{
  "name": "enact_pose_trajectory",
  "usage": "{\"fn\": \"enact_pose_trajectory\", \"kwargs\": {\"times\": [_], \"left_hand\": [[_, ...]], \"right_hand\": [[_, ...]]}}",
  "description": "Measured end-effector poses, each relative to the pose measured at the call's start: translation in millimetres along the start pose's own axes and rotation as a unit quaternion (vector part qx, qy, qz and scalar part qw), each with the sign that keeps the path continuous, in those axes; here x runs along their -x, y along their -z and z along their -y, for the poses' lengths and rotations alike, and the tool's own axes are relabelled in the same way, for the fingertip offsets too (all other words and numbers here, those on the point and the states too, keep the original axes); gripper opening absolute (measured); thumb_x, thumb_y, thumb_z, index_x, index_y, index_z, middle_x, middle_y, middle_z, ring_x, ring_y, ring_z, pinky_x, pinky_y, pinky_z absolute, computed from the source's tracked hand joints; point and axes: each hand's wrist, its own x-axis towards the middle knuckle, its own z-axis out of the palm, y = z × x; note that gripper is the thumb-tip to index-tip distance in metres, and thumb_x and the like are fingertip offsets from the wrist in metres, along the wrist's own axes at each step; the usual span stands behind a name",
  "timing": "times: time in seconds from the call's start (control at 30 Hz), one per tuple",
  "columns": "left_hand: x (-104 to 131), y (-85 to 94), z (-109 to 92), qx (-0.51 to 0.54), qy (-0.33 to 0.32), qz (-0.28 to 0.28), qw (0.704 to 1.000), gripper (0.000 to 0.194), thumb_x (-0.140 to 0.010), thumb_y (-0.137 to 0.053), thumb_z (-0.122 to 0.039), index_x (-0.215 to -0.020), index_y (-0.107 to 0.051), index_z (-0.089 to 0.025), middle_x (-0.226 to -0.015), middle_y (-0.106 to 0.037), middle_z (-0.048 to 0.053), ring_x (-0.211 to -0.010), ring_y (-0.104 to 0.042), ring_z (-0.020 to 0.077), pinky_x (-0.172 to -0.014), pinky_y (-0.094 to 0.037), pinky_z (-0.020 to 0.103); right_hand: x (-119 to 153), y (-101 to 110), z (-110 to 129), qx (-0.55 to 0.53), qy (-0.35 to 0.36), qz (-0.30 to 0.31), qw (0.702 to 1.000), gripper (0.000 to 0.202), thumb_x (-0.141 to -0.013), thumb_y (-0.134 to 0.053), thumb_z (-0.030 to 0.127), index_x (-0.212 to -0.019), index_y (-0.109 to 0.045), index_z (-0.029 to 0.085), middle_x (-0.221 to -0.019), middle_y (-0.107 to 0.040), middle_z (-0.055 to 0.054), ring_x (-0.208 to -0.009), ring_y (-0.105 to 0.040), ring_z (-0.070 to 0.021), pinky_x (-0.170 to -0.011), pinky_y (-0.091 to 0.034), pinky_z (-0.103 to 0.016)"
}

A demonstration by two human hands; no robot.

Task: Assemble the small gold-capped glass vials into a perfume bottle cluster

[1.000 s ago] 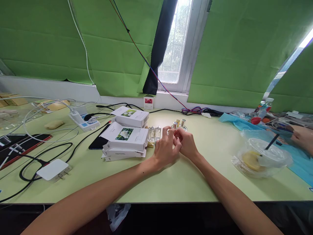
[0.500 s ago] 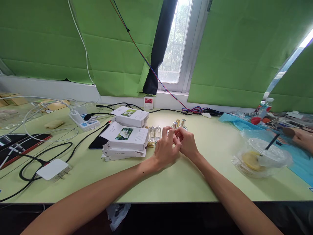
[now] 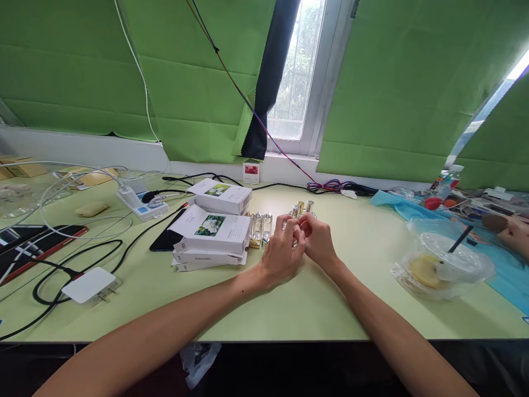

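Observation:
My left hand (image 3: 283,248) and my right hand (image 3: 318,240) meet over the middle of the table, fingers curled and tips close together. A small shiny piece shows between them, but the fingers hide most of it. Just behind the fingers, small glass perfume bottles with gold and silver caps (image 3: 301,207) stand upright. Left of my left hand are several clear glass bottles (image 3: 257,226) in a row, with a gold cap (image 3: 255,243) by their near end. Beside these, an open white box with a flower picture (image 3: 223,229) lies on other flat white boxes (image 3: 209,258).
Another white box (image 3: 221,194) lies behind the stack, and a dark phone (image 3: 165,237) is partly under it. Cables, a power strip (image 3: 142,204) and a white charger (image 3: 90,285) occupy the left. At right sit a bagged drink cup (image 3: 440,264) and another person's hand (image 3: 514,237).
My hands stay together in nearly the same spot, with only slight finger movement. The other person's hand at the far right has shifted a little to the right.

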Motion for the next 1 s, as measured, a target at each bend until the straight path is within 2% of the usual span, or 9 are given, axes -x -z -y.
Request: {"fn": "enact_pose_trajectory", "kwargs": {"times": [0.27,0.53,0.73,0.83,1.0], "left_hand": [[0.6,-2.9,2.9,0.028,-0.014,0.006,0.999,0.019,-0.098,-0.044,-0.027,-0.116,-0.05,-0.021,-0.125,-0.048,0.01,-0.077,-0.062,0.0095,-0.059,-0.052,0.023],[1.1,1.9,-2.3,-0.067,0.014,-0.005,0.998,0.022,-0.098,-0.045,-0.033,-0.117,-0.05,-0.023,-0.127,-0.054,0.009,-0.064,-0.061,0.0097,-0.057,-0.049,0.027],[0.1,3.3,-3.0,-0.077,0.016,-0.017,0.997,0.023,-0.098,-0.043,-0.031,-0.12,-0.047,-0.023,-0.133,-0.056,0.01,-0.08,-0.068,0.0158,-0.062,-0.049,0.029],[-0.6,3.8,-3.3,-0.072,0.033,-0.013,0.997,0.025,-0.099,-0.043,-0.032,-0.121,-0.047,-0.023,-0.124,-0.063,0.009,-0.084,-0.069,0.0182,-0.065,-0.048,0.03],[-0.1,3.8,-2.9,-0.072,0.074,0.011,0.995,0.027,-0.098,-0.043,-0.03,-0.124,-0.047,-0.023,-0.1,-0.072,0.004,-0.073,-0.069,0.0197,-0.065,-0.047,0.031]], "right_hand": [[0.7,2.5,0.0,-0.003,-0.005,0.003,1.0,0.01,-0.079,-0.06,0.027,-0.077,-0.052,0.023,-0.059,-0.053,0.005,-0.052,-0.044,-0.0126,-0.054,-0.037,-0.026],[-0.3,2.6,2.8,-0.018,-0.01,-0.005,1.0,0.01,-0.083,-0.058,0.029,-0.078,-0.051,0.023,-0.06,-0.053,0.004,-0.053,-0.046,-0.0127,-0.054,-0.039,-0.026],[-2.3,3.3,6.7,-0.03,-0.01,-0.023,0.999,0.013,-0.089,-0.055,0.034,-0.083,-0.054,0.022,-0.071,-0.061,-0.001,-0.057,-0.054,-0.0142,-0.056,-0.044,-0.027],[-2.8,3.4,7.9,-0.037,0.002,-0.031,0.999,0.015,-0.091,-0.055,0.035,-0.086,-0.055,0.021,-0.076,-0.065,-0.003,-0.061,-0.058,-0.0154,-0.057,-0.047,-0.028],[-2.9,4.1,11.0,-0.047,0.002,-0.035,0.998,0.019,-0.094,-0.053,0.038,-0.088,-0.059,0.021,-0.079,-0.068,-0.004,-0.068,-0.063,-0.0174,-0.057,-0.049,-0.028]]}}
